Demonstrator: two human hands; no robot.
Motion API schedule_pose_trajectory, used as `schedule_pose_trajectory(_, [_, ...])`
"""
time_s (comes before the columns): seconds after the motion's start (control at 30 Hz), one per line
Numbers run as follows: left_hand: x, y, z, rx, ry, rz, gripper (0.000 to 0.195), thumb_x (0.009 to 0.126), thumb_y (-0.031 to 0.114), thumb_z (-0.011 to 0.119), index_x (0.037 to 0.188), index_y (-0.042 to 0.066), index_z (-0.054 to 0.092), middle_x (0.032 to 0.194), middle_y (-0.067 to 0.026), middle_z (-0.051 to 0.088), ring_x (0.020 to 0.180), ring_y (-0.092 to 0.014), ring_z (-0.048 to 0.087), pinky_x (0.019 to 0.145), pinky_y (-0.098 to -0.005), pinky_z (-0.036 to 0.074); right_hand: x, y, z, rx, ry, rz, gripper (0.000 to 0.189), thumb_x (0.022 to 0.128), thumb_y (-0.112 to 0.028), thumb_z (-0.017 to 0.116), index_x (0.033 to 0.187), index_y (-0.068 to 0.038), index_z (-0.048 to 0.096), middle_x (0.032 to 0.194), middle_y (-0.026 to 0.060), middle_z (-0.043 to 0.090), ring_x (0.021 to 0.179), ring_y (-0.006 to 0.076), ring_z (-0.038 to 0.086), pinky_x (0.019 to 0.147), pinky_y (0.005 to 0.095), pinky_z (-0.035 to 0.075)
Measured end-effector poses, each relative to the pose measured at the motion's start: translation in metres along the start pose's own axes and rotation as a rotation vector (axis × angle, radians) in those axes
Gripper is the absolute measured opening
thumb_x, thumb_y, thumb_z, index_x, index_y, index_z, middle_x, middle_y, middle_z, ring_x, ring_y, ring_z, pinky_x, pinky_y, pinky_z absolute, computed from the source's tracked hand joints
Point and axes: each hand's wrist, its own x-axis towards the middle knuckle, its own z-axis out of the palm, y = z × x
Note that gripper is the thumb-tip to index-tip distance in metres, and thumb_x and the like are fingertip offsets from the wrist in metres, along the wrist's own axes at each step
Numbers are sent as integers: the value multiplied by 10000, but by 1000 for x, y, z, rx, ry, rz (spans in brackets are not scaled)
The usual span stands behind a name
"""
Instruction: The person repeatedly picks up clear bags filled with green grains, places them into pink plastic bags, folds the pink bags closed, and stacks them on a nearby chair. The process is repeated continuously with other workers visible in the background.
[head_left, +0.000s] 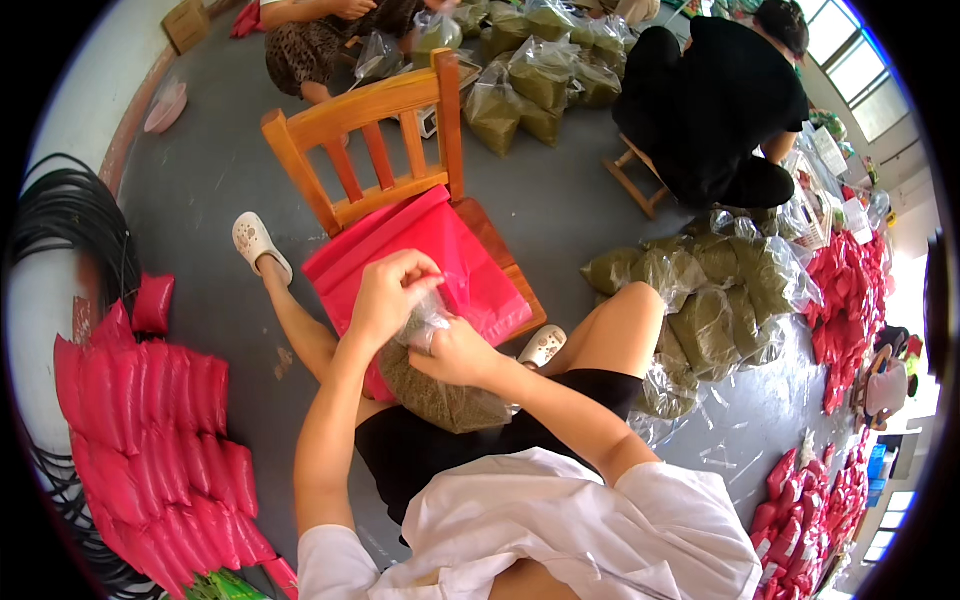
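A clear plastic bag (450, 405) of greenish-brown loose material rests on my lap, between my thighs. My right hand (459, 352) grips the gathered neck of this bag. Just above it, my left hand (396, 294) has its thumb and fingers pinched at the loose plastic top; the fingertips partly hide what they hold. Beyond both hands, flat pink-red plastic bags (405, 232) lie on the seat of a wooden chair (360, 142), which stands with its backrest away from me.
Filled pink-red packets (165, 457) are stacked at left beside coiled black cable (71, 217). Clear bags of green material (705, 300) lie at right; more bags (532, 82) stand ahead. A person in black (705, 112) sits on a wooden stool (637, 176). Another person (307, 45) is at upper left.
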Motion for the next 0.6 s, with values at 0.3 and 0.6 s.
schedule_pose_trajectory(0.3, [-77, 16, 6, 861, 254, 321, 517, 620, -77, 666, 1106, 89, 617, 928, -104, 542, 793, -258, 576, 704, -340, 469, -18, 81, 45, 1217, 435, 691, 214, 841, -185, 580, 1013, -59, 597, 955, 135, 647, 878, 288, 636, 714, 405, 515])
schedule_pose_trajectory(0.6, [-183, -110, 49, -423, 413, -549, 471, 878, 83, 523, 1333, 44, 405, 1304, -144, 439, 1183, -290, 460, 992, -358, 363, 34, 76, 33, 1633, 358, 900, 272, 903, -148, 527, 1139, -18, 562, 1091, 116, 619, 1008, 226, 590, 847, 349, 492])
